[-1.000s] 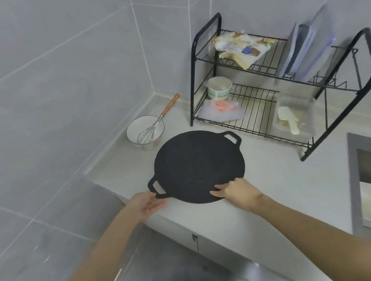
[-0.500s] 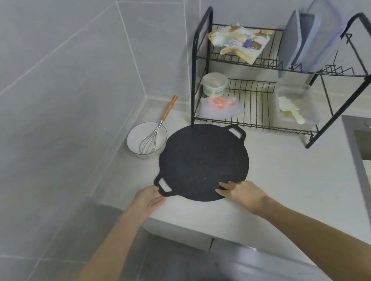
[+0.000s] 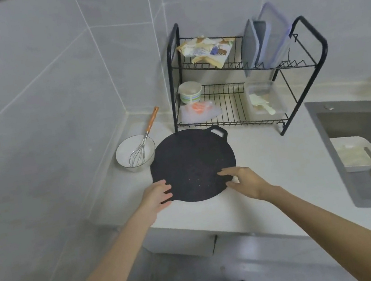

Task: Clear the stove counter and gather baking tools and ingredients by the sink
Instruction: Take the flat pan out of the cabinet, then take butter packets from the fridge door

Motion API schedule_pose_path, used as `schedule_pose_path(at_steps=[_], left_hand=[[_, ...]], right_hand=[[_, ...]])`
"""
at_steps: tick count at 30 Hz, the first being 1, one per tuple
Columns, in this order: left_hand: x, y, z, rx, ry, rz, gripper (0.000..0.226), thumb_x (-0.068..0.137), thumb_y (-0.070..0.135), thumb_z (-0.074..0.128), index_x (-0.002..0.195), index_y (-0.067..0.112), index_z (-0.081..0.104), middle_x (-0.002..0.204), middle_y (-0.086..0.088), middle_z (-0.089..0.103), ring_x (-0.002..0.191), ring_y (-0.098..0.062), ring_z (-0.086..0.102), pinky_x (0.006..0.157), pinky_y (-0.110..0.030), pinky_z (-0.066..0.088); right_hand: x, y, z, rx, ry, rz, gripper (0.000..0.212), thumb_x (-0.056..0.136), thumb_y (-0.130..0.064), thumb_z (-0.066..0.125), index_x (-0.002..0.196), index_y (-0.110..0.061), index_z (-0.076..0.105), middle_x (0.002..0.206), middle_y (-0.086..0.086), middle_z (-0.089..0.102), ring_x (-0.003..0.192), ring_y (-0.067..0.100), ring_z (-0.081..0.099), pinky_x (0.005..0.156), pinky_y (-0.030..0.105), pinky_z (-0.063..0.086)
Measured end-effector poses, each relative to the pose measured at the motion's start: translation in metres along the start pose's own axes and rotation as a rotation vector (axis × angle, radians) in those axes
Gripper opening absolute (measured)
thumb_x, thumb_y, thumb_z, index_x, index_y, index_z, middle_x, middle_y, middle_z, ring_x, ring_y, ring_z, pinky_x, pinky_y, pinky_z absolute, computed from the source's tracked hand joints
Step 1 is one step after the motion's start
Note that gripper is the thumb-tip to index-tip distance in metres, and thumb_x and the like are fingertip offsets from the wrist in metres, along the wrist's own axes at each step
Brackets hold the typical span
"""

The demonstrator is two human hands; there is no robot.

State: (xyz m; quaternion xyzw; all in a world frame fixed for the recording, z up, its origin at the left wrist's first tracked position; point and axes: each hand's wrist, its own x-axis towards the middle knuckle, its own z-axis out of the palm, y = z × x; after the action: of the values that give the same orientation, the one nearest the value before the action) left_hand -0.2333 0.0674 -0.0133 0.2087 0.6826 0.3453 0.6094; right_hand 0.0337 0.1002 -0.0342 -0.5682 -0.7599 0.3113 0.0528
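Both hands on the black pan (image 3: 192, 163) at the bench (image 3: 269, 163) edge

The left hand (image 3: 158, 195) has its fingers clenched over the pan's near-left rim; the right hand (image 3: 244, 180) rests spread fingers on the near-right rim, not gripping. The pan lies flat just in front of the rack (image 3: 245, 123), beside the bowl (image 3: 135, 153) holding a whisk (image 3: 140, 150), left of the sink (image 3: 350, 132)

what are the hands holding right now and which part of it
The round black griddle pan on the counter. The left hand grips its near-left edge, covering the handle there. The right hand rests open on the near-right rim, not clearly gripping.
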Motion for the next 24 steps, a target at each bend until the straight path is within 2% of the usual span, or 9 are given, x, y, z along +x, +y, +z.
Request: schedule_pose_path(at_steps=[4,7,13,19,24], left_hand=[[-0.012,0.015,0.034,0.122,-0.175,0.073,0.034,0.097,0.012,0.046,0.13,0.014,0.05,0.112,-0.001,0.064,0.102,-0.022,0.06,0.086,-0.033,0.049],[-0.022,0.024,0.071,0.23,-0.288,0.129,0.032,0.097,0.015,0.046,0.128,0.016,0.054,0.107,0.002,0.067,0.1,-0.019,0.063,0.087,-0.033,0.05],[-0.056,0.03,0.159,0.452,-0.499,0.259,0.029,0.098,0.021,0.045,0.125,0.018,0.055,0.117,-0.002,0.064,0.103,-0.021,0.062,0.093,-0.033,0.048],[-0.102,0.01,0.248,0.727,-0.695,0.36,0.029,0.096,0.019,0.046,0.123,0.019,0.056,0.113,0.001,0.064,0.097,-0.017,0.062,0.085,-0.026,0.048],[-0.15,-0.021,0.337,0.882,-0.852,0.417,0.031,0.094,0.021,0.052,0.125,0.021,0.056,0.118,0.001,0.063,0.097,-0.014,0.063,0.084,-0.025,0.049]], right_hand=[[-0.036,0.01,-0.019,0.169,0.167,0.089,0.038,0.094,-0.012,0.052,0.129,-0.025,0.058,0.137,-0.006,0.054,0.114,0.018,0.056,0.096,0.023,0.041],[-0.067,0.021,-0.029,0.311,0.283,0.167,0.033,0.093,-0.013,0.054,0.122,-0.025,0.062,0.135,-0.007,0.054,0.113,0.017,0.058,0.089,0.02,0.042],[-0.143,0.058,-0.044,0.419,0.497,0.322,0.031,0.093,-0.016,0.055,0.121,-0.027,0.063,0.129,-0.01,0.059,0.106,0.011,0.06,0.081,0.019,0.043],[-0.227,0.1,-0.054,0.474,0.699,0.496,0.032,0.092,-0.014,0.056,0.122,-0.025,0.063,0.124,-0.008,0.062,0.105,0.013,0.062,0.082,0.022,0.044],[-0.315,0.146,-0.054,0.542,0.803,0.636,0.034,0.093,-0.012,0.053,0.125,-0.023,0.059,0.133,-0.003,0.056,0.103,0.013,0.06,0.079,0.021,0.044]])
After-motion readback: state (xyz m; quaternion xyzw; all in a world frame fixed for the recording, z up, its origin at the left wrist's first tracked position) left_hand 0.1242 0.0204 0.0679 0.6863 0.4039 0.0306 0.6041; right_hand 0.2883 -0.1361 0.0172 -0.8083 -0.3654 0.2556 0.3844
